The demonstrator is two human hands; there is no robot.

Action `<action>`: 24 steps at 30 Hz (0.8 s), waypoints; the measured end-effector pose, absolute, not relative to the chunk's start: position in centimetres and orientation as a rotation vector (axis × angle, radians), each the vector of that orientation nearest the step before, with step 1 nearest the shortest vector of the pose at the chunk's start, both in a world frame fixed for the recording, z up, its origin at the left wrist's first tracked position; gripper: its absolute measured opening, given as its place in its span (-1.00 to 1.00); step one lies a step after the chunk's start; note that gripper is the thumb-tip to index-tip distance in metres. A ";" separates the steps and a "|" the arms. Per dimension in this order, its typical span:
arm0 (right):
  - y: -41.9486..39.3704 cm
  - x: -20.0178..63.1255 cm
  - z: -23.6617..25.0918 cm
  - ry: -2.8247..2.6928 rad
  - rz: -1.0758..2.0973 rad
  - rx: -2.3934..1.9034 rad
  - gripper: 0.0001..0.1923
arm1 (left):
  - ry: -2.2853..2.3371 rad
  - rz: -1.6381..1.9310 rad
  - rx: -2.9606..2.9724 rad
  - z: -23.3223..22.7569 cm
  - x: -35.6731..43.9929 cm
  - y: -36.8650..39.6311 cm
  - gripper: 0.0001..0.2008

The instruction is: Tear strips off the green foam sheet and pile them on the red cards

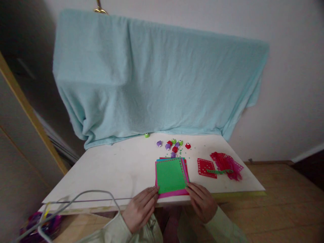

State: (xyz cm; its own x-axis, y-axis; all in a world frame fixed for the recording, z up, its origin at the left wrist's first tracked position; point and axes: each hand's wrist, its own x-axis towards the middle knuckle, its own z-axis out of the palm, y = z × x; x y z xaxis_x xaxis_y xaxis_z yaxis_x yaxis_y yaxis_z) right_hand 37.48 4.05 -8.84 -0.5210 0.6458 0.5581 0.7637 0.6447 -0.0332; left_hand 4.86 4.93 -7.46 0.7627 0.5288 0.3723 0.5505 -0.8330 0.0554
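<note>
Head view shows us a green sheet (170, 175) on top of a loosely squared stack (187, 174) at the front edge of the tabletop (108, 175), a little right of its middle. Small holes run in a row along the green sheet's far and right sides, reddish colour showing through; the rest is plain. A pink sheet (174, 194) shows beneath along the left and near sides. Our left hand (142, 208) lies palm down at the stack's near left corner, our right hand (202, 200) at the near right. On each, the fingers (152, 192) lie close together, tips on the stack; our thumbs are hidden, so we cannot tell whether they pinch it.
</note>
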 end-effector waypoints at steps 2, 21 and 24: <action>4.0 37.6 -9.1 -2.310 -0.296 -1.089 -0.53 | -0.942 -0.604 -2.873 -7.8 5.5 4.9 -0.63; 3.9 37.3 -9.7 -2.255 -0.225 -1.133 -0.55 | -1.172 -0.429 -2.725 -7.7 8.5 3.5 -0.41; 3.8 37.2 -9.7 -2.261 -0.213 -1.151 -0.56 | -1.176 -0.448 -2.718 -7.9 8.5 3.6 -0.41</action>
